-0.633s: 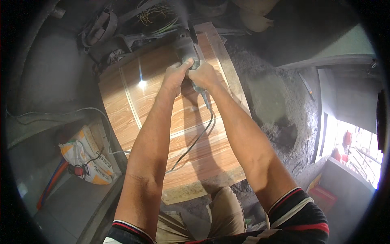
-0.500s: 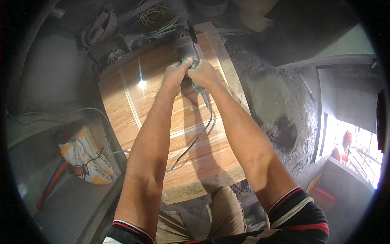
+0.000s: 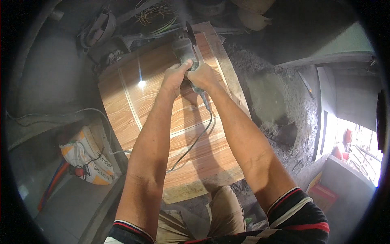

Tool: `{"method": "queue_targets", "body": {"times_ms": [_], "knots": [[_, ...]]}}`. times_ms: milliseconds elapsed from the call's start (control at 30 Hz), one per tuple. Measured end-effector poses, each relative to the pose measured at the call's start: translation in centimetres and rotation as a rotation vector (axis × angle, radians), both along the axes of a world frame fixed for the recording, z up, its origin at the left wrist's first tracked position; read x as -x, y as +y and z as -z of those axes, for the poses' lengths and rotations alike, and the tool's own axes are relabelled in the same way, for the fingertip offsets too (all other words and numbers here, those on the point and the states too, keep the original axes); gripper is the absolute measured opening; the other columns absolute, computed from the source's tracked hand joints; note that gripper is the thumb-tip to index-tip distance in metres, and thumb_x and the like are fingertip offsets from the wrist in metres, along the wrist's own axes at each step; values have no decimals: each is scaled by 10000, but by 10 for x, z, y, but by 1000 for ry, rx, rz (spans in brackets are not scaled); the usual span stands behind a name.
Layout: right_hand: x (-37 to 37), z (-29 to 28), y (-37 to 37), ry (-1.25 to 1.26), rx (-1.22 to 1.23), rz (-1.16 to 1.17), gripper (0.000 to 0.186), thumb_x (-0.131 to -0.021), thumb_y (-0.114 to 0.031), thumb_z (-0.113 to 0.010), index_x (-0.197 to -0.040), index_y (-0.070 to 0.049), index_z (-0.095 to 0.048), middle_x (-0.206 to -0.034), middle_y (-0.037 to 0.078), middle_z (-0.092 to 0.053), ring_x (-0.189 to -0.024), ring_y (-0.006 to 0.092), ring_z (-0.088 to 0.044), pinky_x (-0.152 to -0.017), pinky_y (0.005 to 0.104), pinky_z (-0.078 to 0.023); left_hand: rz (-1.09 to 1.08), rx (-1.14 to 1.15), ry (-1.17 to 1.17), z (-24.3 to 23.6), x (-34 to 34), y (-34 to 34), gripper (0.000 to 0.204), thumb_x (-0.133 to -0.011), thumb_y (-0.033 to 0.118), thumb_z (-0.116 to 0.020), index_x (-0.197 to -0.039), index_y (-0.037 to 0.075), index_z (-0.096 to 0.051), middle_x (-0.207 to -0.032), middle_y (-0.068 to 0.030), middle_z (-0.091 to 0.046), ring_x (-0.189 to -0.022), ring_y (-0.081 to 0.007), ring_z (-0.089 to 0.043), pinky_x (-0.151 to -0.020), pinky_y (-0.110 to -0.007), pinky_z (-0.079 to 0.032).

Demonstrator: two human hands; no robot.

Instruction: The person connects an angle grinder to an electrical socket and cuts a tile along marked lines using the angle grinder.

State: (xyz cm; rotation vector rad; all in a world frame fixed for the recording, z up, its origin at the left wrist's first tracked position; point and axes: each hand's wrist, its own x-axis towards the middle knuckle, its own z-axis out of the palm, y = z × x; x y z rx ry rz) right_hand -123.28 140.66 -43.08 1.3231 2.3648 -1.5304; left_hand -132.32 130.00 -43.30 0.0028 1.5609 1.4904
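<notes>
Both arms stretch forward to an angle grinder [image 3: 184, 49] near the far edge of a wood-grain board [image 3: 154, 110]. My left hand [image 3: 174, 78] is closed round the grinder's body from the left, thumb on top. From the right, my right hand [image 3: 204, 76] wraps the rear of the body. The dark cutting disc [image 3: 191, 33] stands edge-up on the grinder's right side, close to the board's far right part; whether it touches is unclear. A dark power cord [image 3: 194, 144] runs from the grinder's tail back across the board. Palms and most fingertips are hidden.
Dust hazes the far end, where loose wires [image 3: 152, 16] and a tub [image 3: 99, 30] lie. A printed sack [image 3: 91, 158] is at the left, beside a thin cable [image 3: 107, 126]. Rough mortar [image 3: 270, 97] lies right of the board, near a blade-like tool [image 3: 306, 84].
The grinder and its disc have shifted very slightly left and toward me. Both hands keep their hold, and the dust haze at the far end has changed a little.
</notes>
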Motion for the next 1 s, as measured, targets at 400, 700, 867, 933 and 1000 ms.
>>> {"method": "queue_targets", "body": {"times_ms": [400, 700, 867, 933, 1000], "knots": [[-9, -4, -6, -15, 49, -15, 650, -749, -401, -803, -1157, 98, -717, -1164, 338, -727, -1144, 439, -711, -978, 460, -556, -2, -34, -53, 1, -8, -7, 448, -946, 365, -792, -1142, -24, -686, -1011, -119, -715, -894, -206, -686, -829, -386, -574], [-16, -20, -11, -40, 101, -17, 602, -760, -388, -796, -1135, 78, -728, -1154, 324, -733, -1142, 428, -714, -967, 464, -557, 13, -33, -37, 5, -12, -13, 456, -941, 381, -797, -1130, -20, -692, -1002, -110, -713, -865, -200, -690, -795, -373, -576], [-21, -16, -14, -27, 85, -1, 593, -772, -366, -785, -1153, 83, -717, -1148, 324, -734, -1139, 429, -715, -961, 459, -560, 14, -46, -49, 6, -17, -15, 495, -941, 395, -794, -1170, -31, -691, -1024, -119, -717, -902, -206, -691, -826, -382, -569], [-23, -16, -16, -5, 100, -3, 605, -772, -366, -785, -1161, 91, -708, -1150, 328, -732, -1138, 432, -715, -961, 458, -560, 15, -41, -52, 5, -18, -16, 496, -944, 391, -791, -1187, -29, -691, -1027, -118, -719, -905, -202, -692, -827, -379, -570], [-24, -15, -16, -56, 63, 8, 630, -767, -362, -788, -1182, 101, -689, -1163, 335, -725, -1135, 436, -713, -969, 460, -558, 18, -38, -56, 2, -20, -16, 497, -947, 387, -789, -1203, -28, -691, -1031, -116, -722, -907, -198, -693, -829, -376, -570]]}}
